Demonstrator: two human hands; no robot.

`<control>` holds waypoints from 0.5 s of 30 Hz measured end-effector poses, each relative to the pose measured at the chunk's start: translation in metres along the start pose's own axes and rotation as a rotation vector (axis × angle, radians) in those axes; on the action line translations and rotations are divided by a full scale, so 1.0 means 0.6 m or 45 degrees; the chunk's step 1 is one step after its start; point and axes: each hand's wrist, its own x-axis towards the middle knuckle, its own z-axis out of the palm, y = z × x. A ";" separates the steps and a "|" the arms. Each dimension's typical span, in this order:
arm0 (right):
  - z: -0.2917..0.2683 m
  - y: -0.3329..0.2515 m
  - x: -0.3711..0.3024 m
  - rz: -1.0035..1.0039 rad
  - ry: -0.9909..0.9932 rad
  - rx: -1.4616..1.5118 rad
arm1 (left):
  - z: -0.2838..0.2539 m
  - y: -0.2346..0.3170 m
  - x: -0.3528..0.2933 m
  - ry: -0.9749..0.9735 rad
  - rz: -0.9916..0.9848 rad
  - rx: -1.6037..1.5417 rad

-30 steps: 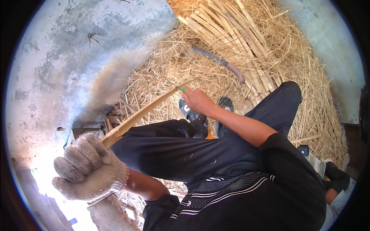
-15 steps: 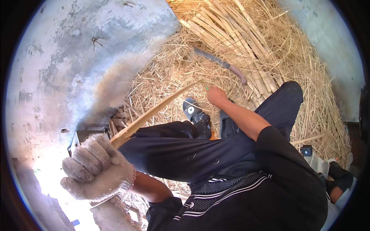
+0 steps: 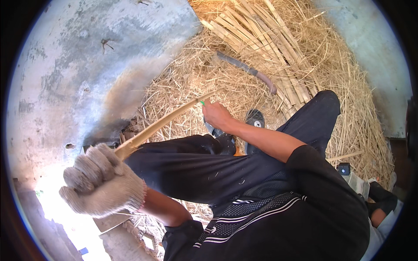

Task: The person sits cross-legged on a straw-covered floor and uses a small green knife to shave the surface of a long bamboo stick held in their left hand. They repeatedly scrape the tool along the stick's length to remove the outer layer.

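My left hand, in a grey knitted glove, is closed around the lower end of a long, pale split bamboo strip. From my fist the strip slants up and to the right over the straw, and its far end narrows. My bare right hand is closed at the strip's far part. A small bright green thing pokes out of its fingers against the strip. Most of that thing is hidden, so its kind does not show.
A large knife with a dark blade and brown handle lies on the straw. Several bamboo strips are piled beyond it. My crossed legs are below. A worn pale wall stands left; a small black box sits at right.
My right hand has moved left, bringing the green thing from beyond the strip's tip onto the strip. My left hand has shifted slightly left and up with the strip.
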 end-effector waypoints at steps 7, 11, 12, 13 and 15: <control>0.011 0.065 0.015 0.077 0.037 -0.232 | 0.009 0.010 0.008 0.097 -0.068 0.011; 0.004 0.036 -0.001 0.021 -0.017 -0.143 | 0.012 0.011 0.001 0.196 -0.031 0.090; 0.012 0.048 0.003 0.097 -0.051 -0.126 | 0.006 0.012 0.003 0.182 -0.030 0.100; 0.019 0.079 0.008 0.190 -0.026 -0.143 | 0.009 0.014 0.002 0.163 -0.031 0.098; 0.037 0.162 0.028 0.376 0.051 -0.162 | 0.023 0.012 0.002 0.177 -0.082 0.081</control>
